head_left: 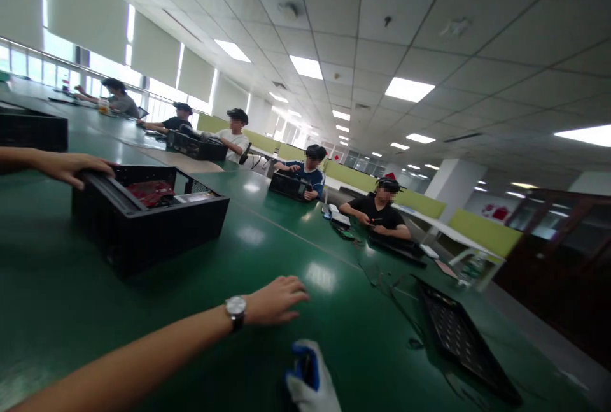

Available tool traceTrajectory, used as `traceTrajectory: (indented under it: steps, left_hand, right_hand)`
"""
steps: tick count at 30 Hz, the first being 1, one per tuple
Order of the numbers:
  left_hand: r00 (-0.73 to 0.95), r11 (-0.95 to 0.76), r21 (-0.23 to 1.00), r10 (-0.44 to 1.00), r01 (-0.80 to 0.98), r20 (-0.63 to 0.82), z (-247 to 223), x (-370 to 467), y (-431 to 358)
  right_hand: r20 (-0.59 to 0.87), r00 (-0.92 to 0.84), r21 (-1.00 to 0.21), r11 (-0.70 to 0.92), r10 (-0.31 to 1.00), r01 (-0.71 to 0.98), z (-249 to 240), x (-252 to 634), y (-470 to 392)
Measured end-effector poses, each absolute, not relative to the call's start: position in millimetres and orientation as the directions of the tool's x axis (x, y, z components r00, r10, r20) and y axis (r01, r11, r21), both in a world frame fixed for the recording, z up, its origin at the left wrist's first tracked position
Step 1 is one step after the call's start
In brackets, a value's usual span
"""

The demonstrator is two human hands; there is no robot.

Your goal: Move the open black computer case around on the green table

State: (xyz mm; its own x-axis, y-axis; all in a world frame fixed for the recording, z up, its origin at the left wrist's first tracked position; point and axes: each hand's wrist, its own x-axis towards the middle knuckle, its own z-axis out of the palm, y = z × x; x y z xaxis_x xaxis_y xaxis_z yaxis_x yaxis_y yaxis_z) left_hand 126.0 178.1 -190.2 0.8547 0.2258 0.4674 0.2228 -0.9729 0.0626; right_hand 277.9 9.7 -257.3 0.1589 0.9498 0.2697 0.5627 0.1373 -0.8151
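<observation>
Resting left hand [71, 167] on the near rim of the open black computer case [147, 218], fingers draped loosely over the edge, not clamping. Laying right hand [277, 300], with a wristwatch [235, 311], open and palm down on the green table [57, 297], fingers spread, holding nothing, well apart from the case. White-and-blue gloved hand [310, 379] poking in just below the right hand. Black perforated panel [461, 339] lying beyond the right hand's fingertips. Other people sitting further along the table.
</observation>
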Motion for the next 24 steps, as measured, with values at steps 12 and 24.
traceTrajectory:
  steps: [12, 24]
  left_hand:
    - [0.668, -0.857, 0.1, 0.462, 0.505, 0.583, -254, 100, 220]
    - [0.524, -0.625, 0.112, 0.726, 0.772, 0.445, -114, 101, 324]
  right_hand:
    - [0.101, 0.55, -0.995, 0.095, 0.829, 0.038, -262, 453, 165]
    - [0.109, 0.546, -0.98, -0.001, 0.831, 0.198, -237, 439, 151]
